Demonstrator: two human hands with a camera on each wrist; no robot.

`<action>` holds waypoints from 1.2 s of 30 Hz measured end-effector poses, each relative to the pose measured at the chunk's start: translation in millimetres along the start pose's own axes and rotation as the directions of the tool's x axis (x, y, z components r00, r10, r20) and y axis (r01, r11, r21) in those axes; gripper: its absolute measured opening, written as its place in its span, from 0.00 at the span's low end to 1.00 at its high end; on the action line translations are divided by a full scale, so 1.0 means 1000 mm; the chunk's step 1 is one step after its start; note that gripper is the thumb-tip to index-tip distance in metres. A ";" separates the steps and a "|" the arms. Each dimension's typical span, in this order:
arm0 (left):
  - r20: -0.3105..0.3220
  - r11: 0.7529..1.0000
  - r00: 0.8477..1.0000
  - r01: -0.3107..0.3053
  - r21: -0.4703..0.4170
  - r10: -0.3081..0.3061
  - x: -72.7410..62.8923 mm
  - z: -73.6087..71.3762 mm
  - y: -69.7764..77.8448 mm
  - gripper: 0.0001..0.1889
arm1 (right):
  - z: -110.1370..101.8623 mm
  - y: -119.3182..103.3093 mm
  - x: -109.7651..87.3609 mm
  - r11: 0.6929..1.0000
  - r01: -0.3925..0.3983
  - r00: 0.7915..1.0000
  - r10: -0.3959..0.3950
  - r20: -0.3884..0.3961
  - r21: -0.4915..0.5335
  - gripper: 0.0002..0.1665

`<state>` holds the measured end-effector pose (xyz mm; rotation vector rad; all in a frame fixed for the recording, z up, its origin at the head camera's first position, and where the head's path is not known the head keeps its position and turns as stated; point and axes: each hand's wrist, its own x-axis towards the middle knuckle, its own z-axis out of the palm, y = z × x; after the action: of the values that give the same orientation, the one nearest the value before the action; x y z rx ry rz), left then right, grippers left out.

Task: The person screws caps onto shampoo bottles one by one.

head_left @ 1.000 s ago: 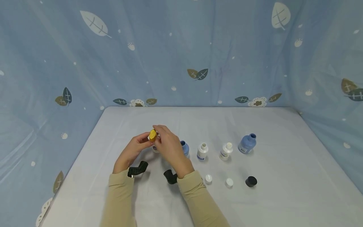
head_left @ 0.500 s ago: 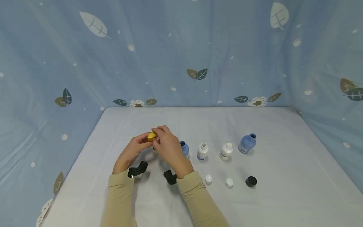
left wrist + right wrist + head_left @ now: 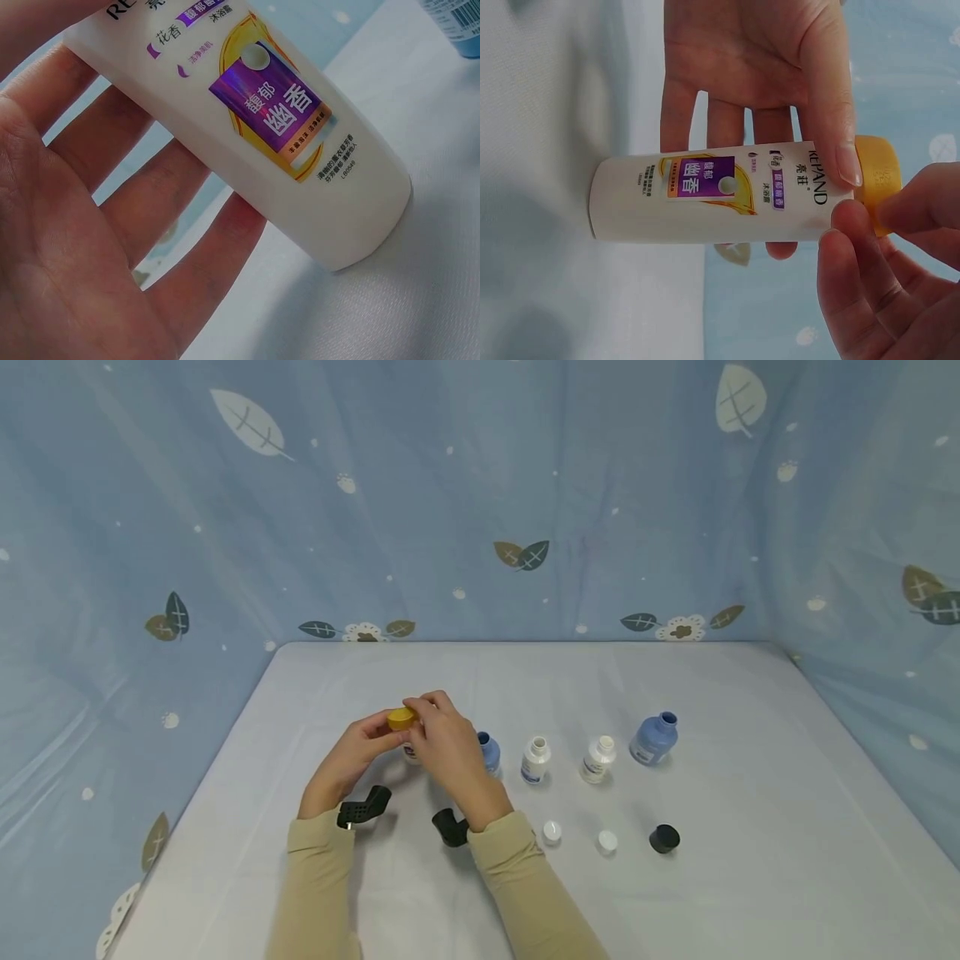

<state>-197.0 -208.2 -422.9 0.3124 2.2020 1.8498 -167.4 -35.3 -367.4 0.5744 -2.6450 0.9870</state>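
Observation:
A white body wash bottle (image 3: 705, 229) with a purple and yellow label is held up between the two hands, its lower end close over the table in the left wrist view. On its neck end sits a yellow cap (image 3: 401, 719). My left hand (image 3: 358, 753) grips the bottle near the cap, thumb across the front and fingers behind. With thumb and fingers, my right hand (image 3: 453, 756) pinches the yellow cap, fingertips right at the bottle's shoulder. In the head view the hands hide most of the bottle.
Right of the hands stand a partly hidden blue bottle (image 3: 490, 753), two white bottles (image 3: 535, 762) and another blue bottle (image 3: 654, 740), all uncapped. Nearer lie two white caps (image 3: 552, 833) and a black cap (image 3: 664, 839). A blue curtain (image 3: 480, 485) rises behind the white table.
The yellow cap has tipped from showing its oval face to a flatter side view, as the right fingers shifted slightly on it. Both arms stay in place.

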 end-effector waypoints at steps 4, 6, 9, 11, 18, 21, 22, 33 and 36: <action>-0.002 1.000 1.000 0.008 -0.006 -0.008 0.000 0.000 0.000 0.23 | 0.000 0.000 0.000 1.000 0.000 1.000 0.000 -0.014 -0.007 0.17; -0.003 1.000 1.000 0.011 -0.011 -0.011 0.000 0.000 0.000 0.22 | 0.000 0.000 0.000 1.000 -0.001 1.000 0.001 -0.019 -0.012 0.17; 0.001 1.000 1.000 0.006 -0.007 -0.006 0.000 0.000 0.000 0.22 | 0.001 0.000 0.000 1.000 -0.005 1.000 0.005 -0.021 -0.016 0.17; 0.003 1.000 1.000 0.003 -0.005 -0.003 0.000 0.000 0.001 0.22 | 0.001 0.000 0.000 1.000 -0.009 1.000 0.009 -0.020 -0.017 0.17; -0.001 1.000 1.000 0.004 0.007 -0.004 0.000 0.000 0.001 0.23 | 0.000 0.000 0.000 1.000 -0.009 1.000 0.009 -0.019 -0.024 0.16; 0.002 1.000 1.000 0.002 0.014 -0.002 -0.001 0.000 0.002 0.23 | 0.000 0.000 0.000 1.000 -0.010 1.000 0.010 -0.017 -0.021 0.15; 0.007 1.000 1.000 -0.001 0.015 0.001 -0.001 0.000 0.002 0.23 | 0.000 0.000 0.000 1.000 -0.010 1.000 0.010 -0.016 -0.021 0.15; 0.000 1.000 1.000 0.000 0.029 0.000 -0.001 -0.001 0.001 0.25 | -0.001 0.001 0.001 1.000 -0.020 1.000 0.020 0.002 0.008 0.16; -0.003 0.999 1.000 0.003 0.044 -0.003 -0.001 0.000 0.002 0.25 | 0.000 0.001 0.001 0.999 -0.035 0.999 0.035 0.014 0.012 0.17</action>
<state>-195.9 -208.6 -420.6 0.3145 2.2469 1.8037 -168.5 -34.4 -367.6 0.5413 -2.6714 1.0140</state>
